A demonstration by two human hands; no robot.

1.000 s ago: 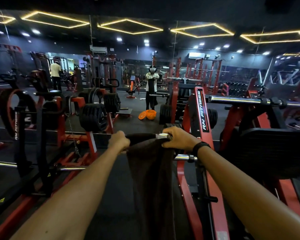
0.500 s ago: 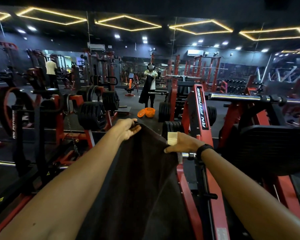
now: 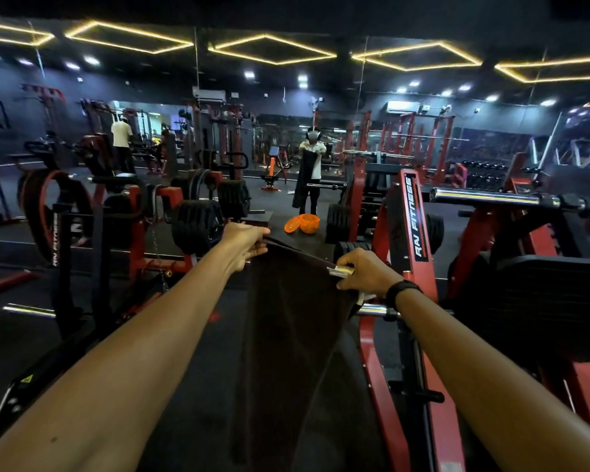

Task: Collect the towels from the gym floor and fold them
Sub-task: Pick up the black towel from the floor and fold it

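**Both hands holding up a dark towel in the gym**

Left hand (image 3: 246, 245) is pinching the towel (image 3: 286, 335) at its top left corner, fingers curled over the edge. Right hand (image 3: 365, 272) is gripping the top right corner, right where a pale tag (image 3: 339, 271) is sticking out, and it's wearing a black wristband (image 3: 402, 291). So the towel is hanging stretched between the two hands at arm's length, draping down in front of the person, off the floor (image 3: 191, 335). Just to the right, a red machine (image 3: 411, 219) marked "RN FITNESS" is standing, with a chrome bar (image 3: 491, 199) beyond it. An orange basket (image 3: 305, 223) is sitting on the floor further ahead. Weight plates (image 3: 198, 226) are loaded on a rack to the left, and the mirror (image 3: 309, 165) is showing the person holding the towel.
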